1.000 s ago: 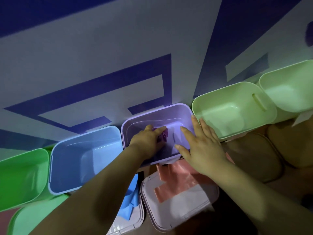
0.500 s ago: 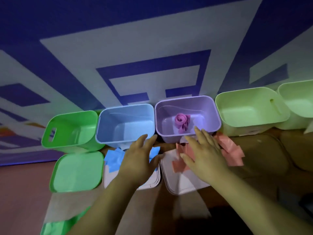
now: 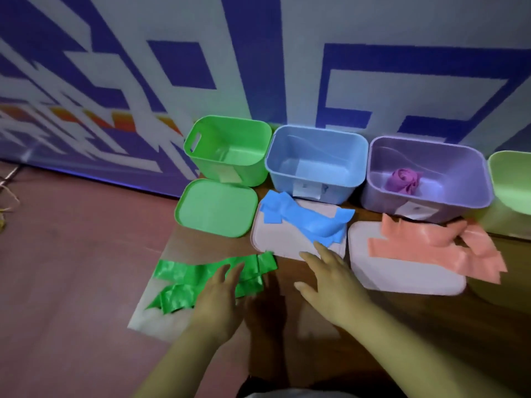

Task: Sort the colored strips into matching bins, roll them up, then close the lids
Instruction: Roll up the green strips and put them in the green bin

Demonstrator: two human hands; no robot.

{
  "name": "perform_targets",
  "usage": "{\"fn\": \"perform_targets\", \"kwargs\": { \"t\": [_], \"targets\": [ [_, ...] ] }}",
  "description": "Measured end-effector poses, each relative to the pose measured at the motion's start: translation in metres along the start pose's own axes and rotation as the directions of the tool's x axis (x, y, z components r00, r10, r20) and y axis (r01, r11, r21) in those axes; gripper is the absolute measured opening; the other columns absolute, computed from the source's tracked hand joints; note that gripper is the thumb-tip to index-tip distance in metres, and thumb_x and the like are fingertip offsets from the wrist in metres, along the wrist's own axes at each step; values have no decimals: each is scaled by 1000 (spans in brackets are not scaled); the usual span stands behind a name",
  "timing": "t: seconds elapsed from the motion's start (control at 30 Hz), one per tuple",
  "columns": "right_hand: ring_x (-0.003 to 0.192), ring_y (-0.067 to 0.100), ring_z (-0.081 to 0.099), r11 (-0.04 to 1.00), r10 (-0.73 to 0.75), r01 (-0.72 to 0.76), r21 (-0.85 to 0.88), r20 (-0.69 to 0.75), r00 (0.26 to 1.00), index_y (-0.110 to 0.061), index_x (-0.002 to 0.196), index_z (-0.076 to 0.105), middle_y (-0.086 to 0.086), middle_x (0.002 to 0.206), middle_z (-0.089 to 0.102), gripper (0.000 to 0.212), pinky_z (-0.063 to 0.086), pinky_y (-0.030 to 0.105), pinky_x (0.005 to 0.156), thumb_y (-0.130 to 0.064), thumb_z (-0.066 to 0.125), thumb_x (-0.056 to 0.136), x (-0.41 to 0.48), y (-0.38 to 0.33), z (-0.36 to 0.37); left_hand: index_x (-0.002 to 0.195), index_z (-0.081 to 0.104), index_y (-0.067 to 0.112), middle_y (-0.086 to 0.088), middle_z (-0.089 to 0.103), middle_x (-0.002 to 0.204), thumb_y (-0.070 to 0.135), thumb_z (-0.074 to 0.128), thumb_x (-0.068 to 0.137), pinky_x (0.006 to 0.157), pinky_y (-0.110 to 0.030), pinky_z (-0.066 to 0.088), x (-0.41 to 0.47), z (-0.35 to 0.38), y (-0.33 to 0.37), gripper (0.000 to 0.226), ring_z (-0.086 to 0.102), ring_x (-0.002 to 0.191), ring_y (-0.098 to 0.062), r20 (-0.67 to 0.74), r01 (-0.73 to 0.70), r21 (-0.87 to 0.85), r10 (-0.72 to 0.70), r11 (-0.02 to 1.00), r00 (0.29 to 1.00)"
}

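Three open bins stand in a row against the wall: green bin (image 3: pixel 230 150), blue bin (image 3: pixel 316 162), purple bin (image 3: pixel 428 179). A rolled purple strip (image 3: pixel 402 180) lies inside the purple bin. A green lid (image 3: pixel 215 206) lies before the green bin. Blue strips (image 3: pixel 304 218) lie on a pale lid (image 3: pixel 278 239), and pink strips (image 3: pixel 436 248) on another pale lid (image 3: pixel 402 274). Green strips (image 3: pixel 198 282) lie on the table's left. My left hand (image 3: pixel 221 300) hovers over the green strips, fingers straight. My right hand (image 3: pixel 330 277) is spread near the blue strips, holding nothing.
A light green bin (image 3: pixel 511 179) shows at the right edge. The wall behind has blue and white patterns. The table's left edge (image 3: pixel 149 297) drops to a reddish floor (image 3: pixel 71 254). A pale sheet (image 3: pixel 161 320) lies under the green strips.
Both hands have drawn back out of the purple bin, leaving the rolled purple strip inside. The view swung left and back, and the hands now sit over the green and blue strips.
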State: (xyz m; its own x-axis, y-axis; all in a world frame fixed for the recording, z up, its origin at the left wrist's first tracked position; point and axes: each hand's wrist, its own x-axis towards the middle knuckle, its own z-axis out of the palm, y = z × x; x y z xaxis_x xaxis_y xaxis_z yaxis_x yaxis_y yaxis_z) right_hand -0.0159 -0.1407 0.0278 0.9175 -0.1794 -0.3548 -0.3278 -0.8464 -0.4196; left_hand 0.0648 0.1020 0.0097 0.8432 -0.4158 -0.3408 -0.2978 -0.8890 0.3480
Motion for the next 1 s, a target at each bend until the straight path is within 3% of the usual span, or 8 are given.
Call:
{"fn": "perform_targets", "kwargs": {
  "t": [0.2, 0.3, 0.57, 0.77, 1.0],
  "targets": [
    [141, 24, 32, 999, -32, 33, -18, 51, 998, -26, 149, 35, 1, 156, 29, 67, 27, 34, 116, -51, 56, 90, 23, -49, 40, 151, 28, 35, -6, 29, 157, 57, 58, 88, 112, -37, 34, -24, 4, -63, 73, 31, 142, -26, 37, 114, -40, -112, 993, 993],
    [135, 25, 39, 1000, -14, 15, -26, 37, 999, -20, 144, 44, 4, 147, 42, 63, 31, 34, 114, -46, 60, 89, 35, -63, 58, 151, 26, 38, -8, 28, 157, 60, 56, 87, 114, -41, 31, -24, 5, -79, 73, 29, 142, -29, 28, 102, 32, -103, 994, 994],
    [111, 28, 60, 928, 301, -287, 239, -19, 954, -15, 123, 59, 9, 123, 62, 45, 51, 38, 92, -38, 67, 86, 77, -96, 99, 152, 10, 44, -5, 7, 165, 65, 41, 91, 121, -49, 5, -1, 7, -102, 73, 0, 151, -33, 62, -2, 195, -10, 981, 998],
    [103, 32, 60, 875, 449, -421, 240, -78, 890, -13, 108, 62, 12, 116, 61, 34, 52, 38, 87, -36, 68, 85, 99, -104, 119, 152, 13, 43, -7, 11, 164, 62, 42, 91, 120, -49, 12, 20, 14, -114, 70, 9, 149, -34, 127, -41, 192, 17, 980, 992],
    [92, 28, 64, 853, 455, -377, 360, -161, 876, -24, 87, 72, 4, 104, 66, 5, 53, 37, 82, -25, 70, 82, 97, -104, 128, 151, 18, 41, -5, 14, 163, 61, 44, 91, 118, -49, 16, 25, 20, -121, 69, 12, 148, -34, 144, -45, 154, 22, 987, 989]
  ]
}}
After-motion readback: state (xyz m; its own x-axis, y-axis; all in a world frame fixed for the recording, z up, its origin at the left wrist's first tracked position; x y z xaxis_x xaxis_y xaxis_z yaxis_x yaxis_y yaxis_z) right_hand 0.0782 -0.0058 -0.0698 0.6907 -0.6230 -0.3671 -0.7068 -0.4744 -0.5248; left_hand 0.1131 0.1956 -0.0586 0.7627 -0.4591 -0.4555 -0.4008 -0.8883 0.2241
